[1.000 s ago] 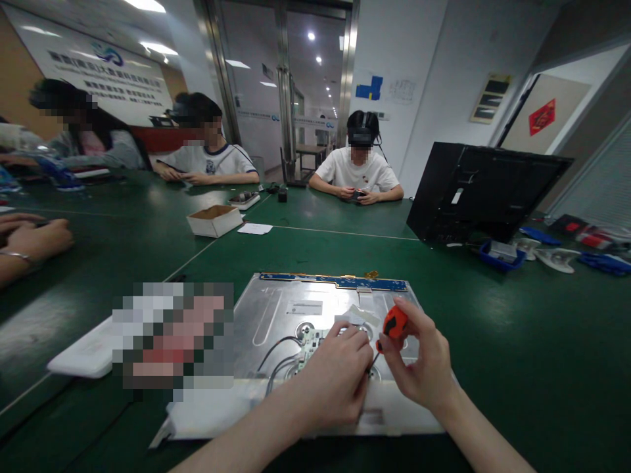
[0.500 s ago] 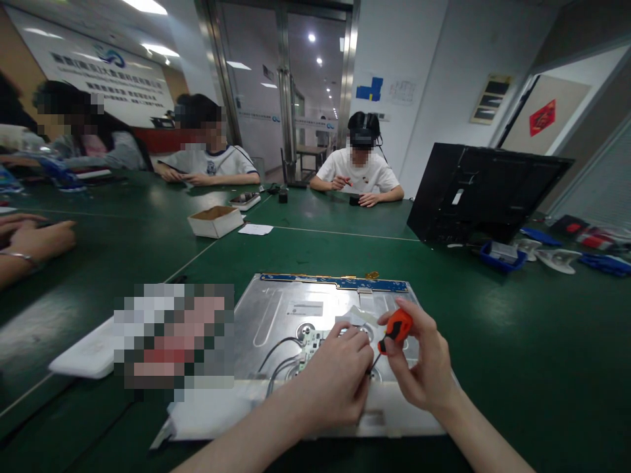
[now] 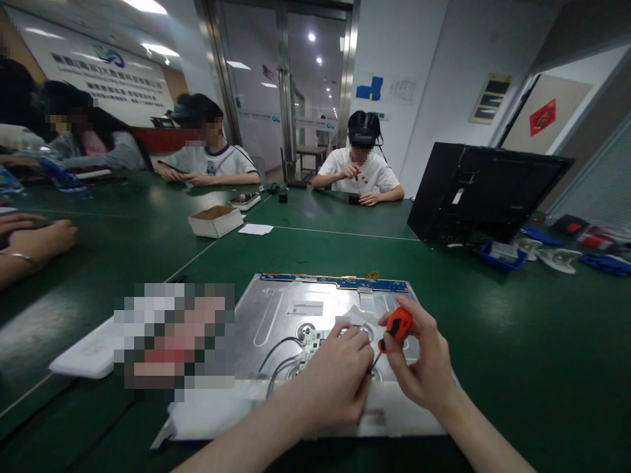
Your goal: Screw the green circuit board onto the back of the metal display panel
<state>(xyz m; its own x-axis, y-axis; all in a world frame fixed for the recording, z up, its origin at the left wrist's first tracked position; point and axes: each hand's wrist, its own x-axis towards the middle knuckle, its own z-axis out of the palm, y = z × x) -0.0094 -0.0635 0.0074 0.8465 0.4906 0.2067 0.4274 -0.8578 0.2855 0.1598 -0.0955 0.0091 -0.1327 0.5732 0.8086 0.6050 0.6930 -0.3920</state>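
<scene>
My right hand (image 3: 426, 361) grips an orange and black screwdriver (image 3: 398, 323), its thin shaft slanting down and left. The shaft's tip is hidden close to my left hand (image 3: 340, 368). That hand is closed, fingers curled down over a green circuit board (image 3: 310, 341); whatever they pinch is out of sight. Both hands work above a silver metal display panel (image 3: 276, 312) lying flat on the table. Along its far edge runs a narrow blue circuit strip (image 3: 305, 280). Dark cables (image 3: 276, 348) lead leftward from the green board.
A black monitor housing (image 3: 483, 190) stands at the right, with a blue tray (image 3: 503, 255) beside it. An open white box (image 3: 215, 221) and a paper slip (image 3: 256, 229) lie farther back. A white slab (image 3: 89, 358) is at the left. Co-workers sit around the green table (image 3: 542, 341).
My hands and the panel look almost unmoved; the screwdriver handle shows only a slight turn. Across the table, a co-worker's hand with a tool has risen.
</scene>
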